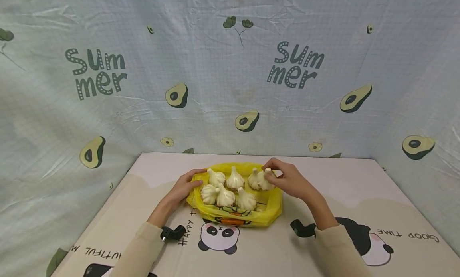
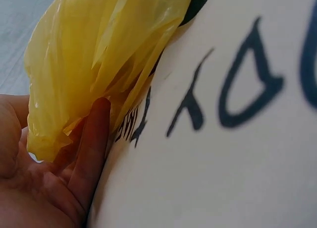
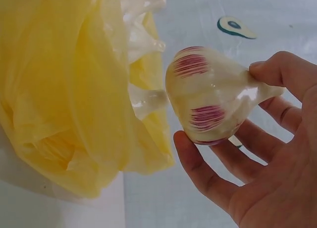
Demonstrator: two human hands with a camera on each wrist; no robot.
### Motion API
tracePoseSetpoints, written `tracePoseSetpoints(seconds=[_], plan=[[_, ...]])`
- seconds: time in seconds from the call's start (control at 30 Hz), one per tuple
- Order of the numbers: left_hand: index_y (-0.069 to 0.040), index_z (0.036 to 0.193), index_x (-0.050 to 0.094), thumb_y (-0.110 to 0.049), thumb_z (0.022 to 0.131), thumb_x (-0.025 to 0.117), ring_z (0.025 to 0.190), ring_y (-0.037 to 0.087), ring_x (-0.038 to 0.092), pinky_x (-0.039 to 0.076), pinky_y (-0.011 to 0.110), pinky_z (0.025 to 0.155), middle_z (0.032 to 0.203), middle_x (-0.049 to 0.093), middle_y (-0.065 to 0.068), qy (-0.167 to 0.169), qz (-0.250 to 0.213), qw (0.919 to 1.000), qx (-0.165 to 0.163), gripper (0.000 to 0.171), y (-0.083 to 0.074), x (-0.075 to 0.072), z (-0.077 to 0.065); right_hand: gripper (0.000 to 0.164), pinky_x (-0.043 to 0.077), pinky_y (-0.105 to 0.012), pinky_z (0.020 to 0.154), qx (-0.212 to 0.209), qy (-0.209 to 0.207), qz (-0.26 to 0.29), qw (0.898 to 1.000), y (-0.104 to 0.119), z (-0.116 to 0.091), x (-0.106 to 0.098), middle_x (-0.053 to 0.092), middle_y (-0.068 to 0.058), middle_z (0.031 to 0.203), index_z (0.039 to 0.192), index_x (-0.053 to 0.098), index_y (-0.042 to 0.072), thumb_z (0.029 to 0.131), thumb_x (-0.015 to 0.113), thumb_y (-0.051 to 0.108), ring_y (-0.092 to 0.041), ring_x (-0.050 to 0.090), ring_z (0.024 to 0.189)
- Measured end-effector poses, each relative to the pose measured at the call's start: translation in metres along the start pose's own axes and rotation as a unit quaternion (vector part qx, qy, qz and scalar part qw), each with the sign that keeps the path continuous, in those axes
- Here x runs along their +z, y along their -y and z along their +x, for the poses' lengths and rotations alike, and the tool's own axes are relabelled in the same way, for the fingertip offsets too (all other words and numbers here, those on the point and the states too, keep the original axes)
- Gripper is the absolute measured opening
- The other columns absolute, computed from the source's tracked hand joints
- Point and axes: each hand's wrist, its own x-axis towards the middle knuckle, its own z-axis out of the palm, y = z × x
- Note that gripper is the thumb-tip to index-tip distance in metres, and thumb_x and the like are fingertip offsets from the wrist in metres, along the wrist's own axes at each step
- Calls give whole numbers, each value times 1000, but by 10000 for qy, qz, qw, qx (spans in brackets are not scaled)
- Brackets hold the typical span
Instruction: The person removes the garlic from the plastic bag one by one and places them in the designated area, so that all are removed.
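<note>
A yellow plastic bag (image 1: 270, 217), spread open like a shallow basket, holds several white garlic bulbs (image 1: 235, 180). At the bag's left side my left hand (image 1: 182, 187) grips its edge, thumb on the inner side and fingers outside; the left wrist view shows the thin film (image 2: 99, 44) between them. Over the bag's right end, my right hand (image 1: 292, 181) holds one garlic bulb (image 3: 213, 96) between thumb and fingers. That bulb is shiny white with purple streaks, and its neck lies near the thumb. Other bulbs' necks stick out of the bag beside it.
The bag rests on a pale tabletop (image 1: 258, 253) printed with pandas and lettering. Behind and at both sides hangs a light curtain (image 1: 212, 61) with avocado prints. A black wrist camera (image 1: 303, 229) sits on the right wrist, another (image 1: 173, 232) on the left.
</note>
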Motion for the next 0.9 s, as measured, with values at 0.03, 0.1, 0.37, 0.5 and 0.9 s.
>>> tracePoseSetpoints(seconds=[0.03,0.1,0.37,0.5,0.9], plan=[[-17,151,53,-13,103,54,144,31,44,39,44,117,165,37,11,14,4,10000,2,48,1,0,0,19,58,-40,86,-24,-9,16,10000,0,0,0,71,-8,122,119,65,12,101,63,20,-35,63,123],[-17,151,52,-13,102,55,141,30,46,43,37,112,165,37,11,42,-4,10000,12,49,1,-1,0,20,58,-39,85,-77,-23,44,10000,-1,0,-1,71,-9,122,119,65,12,101,63,21,-36,63,124],[-19,154,49,-14,100,58,142,31,45,44,35,109,167,34,11,227,-80,9996,115,54,4,-3,0,17,57,-35,85,-80,14,55,10000,-6,-1,-7,70,-10,125,118,64,14,103,62,22,-36,61,126],[-19,154,48,-13,101,58,143,30,44,44,34,110,167,34,9,256,-137,9995,121,55,6,-4,0,17,58,-38,87,-50,-2,-36,10000,-6,-2,-10,71,-9,125,117,64,13,102,62,22,-36,62,125],[-25,156,43,-18,102,59,122,25,60,54,32,97,155,47,20,306,-167,9992,170,57,5,-6,-1,20,58,-48,90,38,0,-368,9993,-8,-5,-24,71,-8,124,120,64,14,103,61,25,-35,63,126]])
